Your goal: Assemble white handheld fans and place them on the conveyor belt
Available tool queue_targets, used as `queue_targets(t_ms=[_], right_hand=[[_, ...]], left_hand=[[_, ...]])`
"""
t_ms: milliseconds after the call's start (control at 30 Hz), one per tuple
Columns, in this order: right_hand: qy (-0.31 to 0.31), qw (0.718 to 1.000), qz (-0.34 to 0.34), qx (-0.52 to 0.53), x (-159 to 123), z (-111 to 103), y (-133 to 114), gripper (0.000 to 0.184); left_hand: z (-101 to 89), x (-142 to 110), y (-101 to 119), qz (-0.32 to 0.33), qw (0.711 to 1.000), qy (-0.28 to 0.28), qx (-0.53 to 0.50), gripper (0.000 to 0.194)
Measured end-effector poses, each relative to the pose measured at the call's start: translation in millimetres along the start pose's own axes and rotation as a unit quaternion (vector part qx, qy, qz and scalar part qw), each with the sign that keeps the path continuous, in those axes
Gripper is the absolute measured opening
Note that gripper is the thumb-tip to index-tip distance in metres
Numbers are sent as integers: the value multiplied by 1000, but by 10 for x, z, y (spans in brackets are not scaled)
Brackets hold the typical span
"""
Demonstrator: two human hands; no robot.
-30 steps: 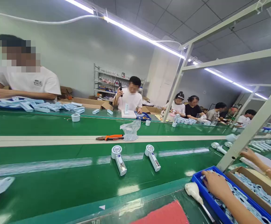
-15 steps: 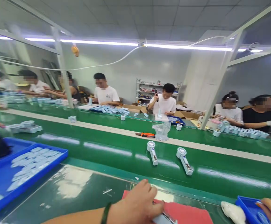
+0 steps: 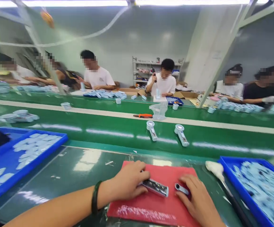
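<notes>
A light-blue handheld fan handle (image 3: pixel 156 187), with dark and metallic parts showing along its open side, rests on the red mat (image 3: pixel 141 208). My left hand (image 3: pixel 129 181) grips its left end, thumb on the near side. Just to the right, my right hand (image 3: pixel 198 197) has its thumb and fingers around a small light-blue piece with a ring-shaped end (image 3: pixel 181 188). The two parts are apart from each other. Part of the small piece is hidden by my right fingers.
A blue tray (image 3: pixel 224 159) of light-blue parts stands right, beside a black-handled tool with a white wrapped head (image 3: pixel 214 170). Another blue tray (image 3: pixel 65 138) is left. Two fans (image 3: pixel 181 135) lie on the green conveyor, before orange-handled pliers (image 3: pixel 143 116). Co-workers sit opposite.
The view has tilted down. My right hand has come from the right-hand tray to the mat, with the small ring-ended piece in it. My left hand still grips the fan handle.
</notes>
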State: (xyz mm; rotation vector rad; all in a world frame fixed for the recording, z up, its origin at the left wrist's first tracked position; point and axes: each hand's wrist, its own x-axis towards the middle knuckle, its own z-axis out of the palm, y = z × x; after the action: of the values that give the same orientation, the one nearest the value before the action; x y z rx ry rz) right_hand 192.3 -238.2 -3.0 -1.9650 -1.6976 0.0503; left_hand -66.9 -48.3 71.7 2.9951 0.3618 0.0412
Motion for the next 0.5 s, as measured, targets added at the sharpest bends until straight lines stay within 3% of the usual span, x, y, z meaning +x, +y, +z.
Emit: queue_targets(t_ms=[100,233,400,500], right_hand=[[-3,998,53,-20,-117,-226,-48,21],[-23,995,97,-2,-39,-426,-292,18],[-29,999,38,23,276,-342,-848,10],[-65,997,-3,-31,461,-220,-1085,7]], left_hand=[[37,39,-24,19,999,44,-22,19],[52,130,-58,22,997,43,-57,18],[-1,118,-24,25,990,55,-124,35],[-14,120,-46,40,978,63,-197,29]])
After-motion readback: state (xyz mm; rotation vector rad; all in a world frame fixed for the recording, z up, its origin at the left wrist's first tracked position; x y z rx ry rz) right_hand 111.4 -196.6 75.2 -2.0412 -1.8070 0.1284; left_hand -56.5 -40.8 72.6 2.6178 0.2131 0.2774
